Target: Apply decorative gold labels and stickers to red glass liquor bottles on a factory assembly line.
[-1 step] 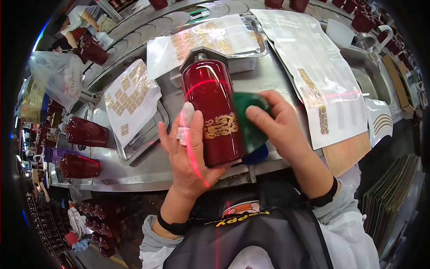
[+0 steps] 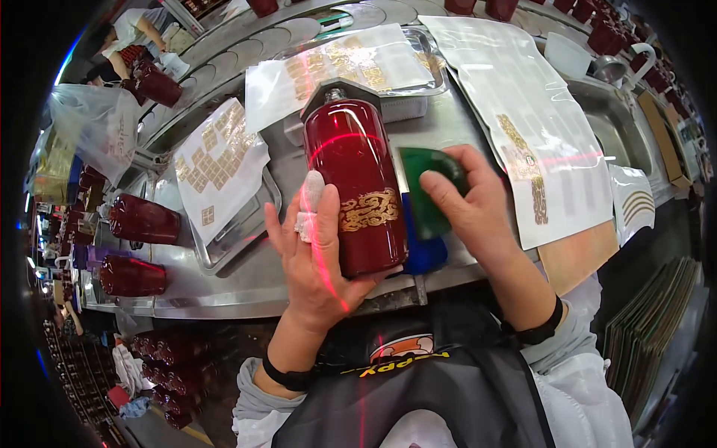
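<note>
- We see a dark red bottle (image 2: 357, 187) with a gold ornament on its side lying lengthwise on the steel worktable (image 2: 246, 287), its grey capped neck pointing away from the person; it sits between the two hands, right in the middle of the view
- Our left hand (image 2: 314, 257) cups the bottle from below and from its left side; the fingers are spread open against the glass rather than closed round it, and one fingertip wears a white bandage (image 2: 308, 201); a thin red light line runs across this hand and the bottle
- Our right hand (image 2: 474, 205) is closed on a green scraper (image 2: 426, 187), pressing it to the bottle's right flank beside the gold ornament; a blue piece (image 2: 424, 250) shows just under it, touching the bottle
- Left of the bottle a metal tray (image 2: 246, 224) carries a sheet of gold decals (image 2: 216, 160); a larger white sheet (image 2: 523, 127) with gold motifs lies to the right, near the right hand
- Two more red bottles (image 2: 142, 220) lie well apart at the left edge of the table; we cannot tell what they rest on
</note>
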Demonstrator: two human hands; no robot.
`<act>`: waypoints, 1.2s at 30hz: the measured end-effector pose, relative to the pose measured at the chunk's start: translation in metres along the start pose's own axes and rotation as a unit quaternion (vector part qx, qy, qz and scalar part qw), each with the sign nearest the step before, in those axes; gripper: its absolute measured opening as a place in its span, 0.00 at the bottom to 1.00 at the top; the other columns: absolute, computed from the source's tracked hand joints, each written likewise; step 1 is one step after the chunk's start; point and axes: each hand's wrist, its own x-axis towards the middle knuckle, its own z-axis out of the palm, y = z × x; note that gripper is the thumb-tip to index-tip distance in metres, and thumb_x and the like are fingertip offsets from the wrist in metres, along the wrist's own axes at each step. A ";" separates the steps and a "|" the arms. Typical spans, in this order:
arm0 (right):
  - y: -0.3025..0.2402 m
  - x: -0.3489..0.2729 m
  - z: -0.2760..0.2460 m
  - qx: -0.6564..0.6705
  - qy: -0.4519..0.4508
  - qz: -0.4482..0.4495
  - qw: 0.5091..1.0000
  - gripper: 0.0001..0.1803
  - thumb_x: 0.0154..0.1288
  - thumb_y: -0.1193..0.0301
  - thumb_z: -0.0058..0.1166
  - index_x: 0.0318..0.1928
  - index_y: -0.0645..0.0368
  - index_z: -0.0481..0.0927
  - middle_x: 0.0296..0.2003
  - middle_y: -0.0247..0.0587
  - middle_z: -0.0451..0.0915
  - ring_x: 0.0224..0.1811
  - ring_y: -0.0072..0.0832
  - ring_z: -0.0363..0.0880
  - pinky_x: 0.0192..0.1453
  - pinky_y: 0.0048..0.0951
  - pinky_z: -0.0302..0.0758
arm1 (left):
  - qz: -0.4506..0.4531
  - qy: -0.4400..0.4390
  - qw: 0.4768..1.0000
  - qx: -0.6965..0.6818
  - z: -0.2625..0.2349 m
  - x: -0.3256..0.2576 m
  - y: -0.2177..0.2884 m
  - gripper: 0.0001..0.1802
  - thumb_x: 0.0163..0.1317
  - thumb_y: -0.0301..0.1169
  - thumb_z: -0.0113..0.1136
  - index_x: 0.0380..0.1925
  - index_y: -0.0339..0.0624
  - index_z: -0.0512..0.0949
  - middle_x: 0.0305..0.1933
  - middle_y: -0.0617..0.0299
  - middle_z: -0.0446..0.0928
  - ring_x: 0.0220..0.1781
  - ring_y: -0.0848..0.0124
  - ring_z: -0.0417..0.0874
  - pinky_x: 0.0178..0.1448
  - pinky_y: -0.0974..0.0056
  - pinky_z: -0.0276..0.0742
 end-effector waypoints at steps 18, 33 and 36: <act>-0.043 0.004 0.008 -0.357 -0.058 -0.441 0.822 0.17 0.41 0.74 0.64 0.37 0.54 0.81 0.28 0.35 0.69 0.31 0.34 0.71 0.36 0.35 0.65 | -0.019 0.009 0.996 -0.086 0.003 -0.008 -0.016 0.60 0.43 0.47 0.75 0.71 0.32 0.52 0.70 0.45 0.62 0.69 0.50 0.65 0.75 0.37 0.37; -0.038 0.000 0.001 -0.365 -0.116 -0.418 0.824 0.25 0.41 0.81 0.70 0.45 0.58 0.84 0.29 0.38 0.70 0.30 0.32 0.70 0.31 0.30 0.67 | -0.024 0.037 0.996 -0.081 -0.001 -0.008 -0.017 0.65 0.38 0.50 0.77 0.71 0.30 0.51 0.70 0.48 0.64 0.67 0.52 0.66 0.74 0.37 0.38; -0.038 -0.005 -0.005 -0.217 -0.322 -0.394 0.833 0.20 0.41 0.78 0.68 0.40 0.56 0.83 0.31 0.37 0.74 0.34 0.35 0.74 0.35 0.33 0.68 | -0.012 0.037 0.998 -0.051 -0.002 -0.006 -0.016 0.66 0.36 0.51 0.78 0.71 0.31 0.52 0.69 0.50 0.65 0.67 0.54 0.67 0.74 0.38 0.39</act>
